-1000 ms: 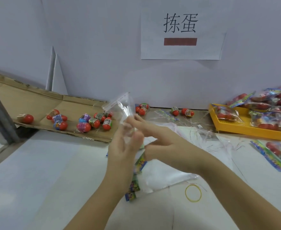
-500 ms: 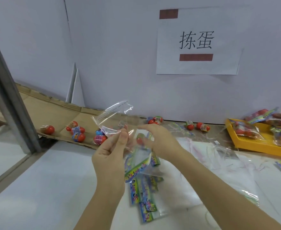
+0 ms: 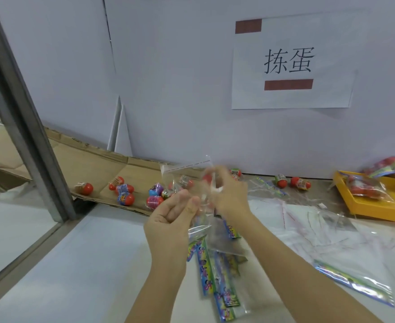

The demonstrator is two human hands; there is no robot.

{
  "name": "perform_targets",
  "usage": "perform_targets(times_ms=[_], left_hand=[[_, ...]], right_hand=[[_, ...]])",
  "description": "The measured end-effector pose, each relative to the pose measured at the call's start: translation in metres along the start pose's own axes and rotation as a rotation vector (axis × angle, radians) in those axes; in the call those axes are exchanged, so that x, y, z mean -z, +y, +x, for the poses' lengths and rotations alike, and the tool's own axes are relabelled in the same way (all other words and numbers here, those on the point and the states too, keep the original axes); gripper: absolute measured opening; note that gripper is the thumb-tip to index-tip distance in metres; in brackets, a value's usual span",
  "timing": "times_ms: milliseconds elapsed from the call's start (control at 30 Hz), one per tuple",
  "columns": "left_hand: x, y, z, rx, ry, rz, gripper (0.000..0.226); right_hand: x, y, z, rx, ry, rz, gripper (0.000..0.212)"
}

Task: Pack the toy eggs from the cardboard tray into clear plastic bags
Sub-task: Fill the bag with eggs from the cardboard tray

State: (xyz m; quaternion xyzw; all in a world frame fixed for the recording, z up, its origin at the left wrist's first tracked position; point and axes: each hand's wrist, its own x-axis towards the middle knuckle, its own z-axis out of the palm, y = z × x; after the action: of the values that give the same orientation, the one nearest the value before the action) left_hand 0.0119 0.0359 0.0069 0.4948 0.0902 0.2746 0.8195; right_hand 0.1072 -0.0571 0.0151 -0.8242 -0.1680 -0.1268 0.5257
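We note a white wall panel (image 3: 180,78) behind a white table (image 3: 63,264), with a grey metal post (image 3: 24,117) slanting across the left side. A flat cardboard tray (image 3: 94,164) lies at the table's far left against the wall. A paper sign (image 3: 289,64) with two printed characters hangs on the wall at the right. A yellow tray (image 3: 364,209) at the far right holds filled bags (image 3: 364,190). Loose empty bags (image 3: 320,220) are spread on the table near it.

We see one clear plastic bag (image 3: 187,173) held up above the table's middle, in front of the cardboard tray. The left hand (image 3: 171,217) pinches its lower part, thumb and fingertips pressed together on the film. The right hand (image 3: 229,194) is at the bag's right side with curled fingers. Blur hides whether they clamp the film.

Printed paper strips (image 3: 206,264) lie on the table under the forearms.

Several toy eggs (image 3: 125,193) rest on the cardboard tray, red, blue and pink. Two more eggs (image 3: 300,183) lie at the wall's foot, between the two trays.
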Motion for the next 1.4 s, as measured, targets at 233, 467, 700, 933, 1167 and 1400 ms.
perform_targets(times_ms=[233,467,700,933,1167,1400], left_hand=[[-0.001,-0.005,-0.002,0.008,-0.071,0.065,0.047],[-0.003,0.003,-0.008,-0.022,-0.239,0.157,0.045],[-0.003,0.013,-0.011,0.046,-0.502,0.198,0.041],[0.000,0.017,-0.009,0.086,-0.532,0.179,0.036],[-0.001,0.019,-0.011,0.069,-0.576,0.203,0.043],[-0.001,0.017,-0.012,0.051,-0.611,0.187,0.052]], right_hand=[[0.096,-0.049,-0.017,0.152,-0.053,0.587,0.023],[0.116,-0.057,-0.030,0.099,-0.242,0.156,0.013],[0.122,-0.051,-0.030,-0.014,-0.506,0.058,0.013],[0.131,-0.050,-0.026,-0.056,-0.519,0.554,0.020],[0.129,-0.047,-0.026,-0.096,-0.547,0.325,0.011],[0.124,-0.052,-0.028,-0.076,-0.487,0.193,0.020]])
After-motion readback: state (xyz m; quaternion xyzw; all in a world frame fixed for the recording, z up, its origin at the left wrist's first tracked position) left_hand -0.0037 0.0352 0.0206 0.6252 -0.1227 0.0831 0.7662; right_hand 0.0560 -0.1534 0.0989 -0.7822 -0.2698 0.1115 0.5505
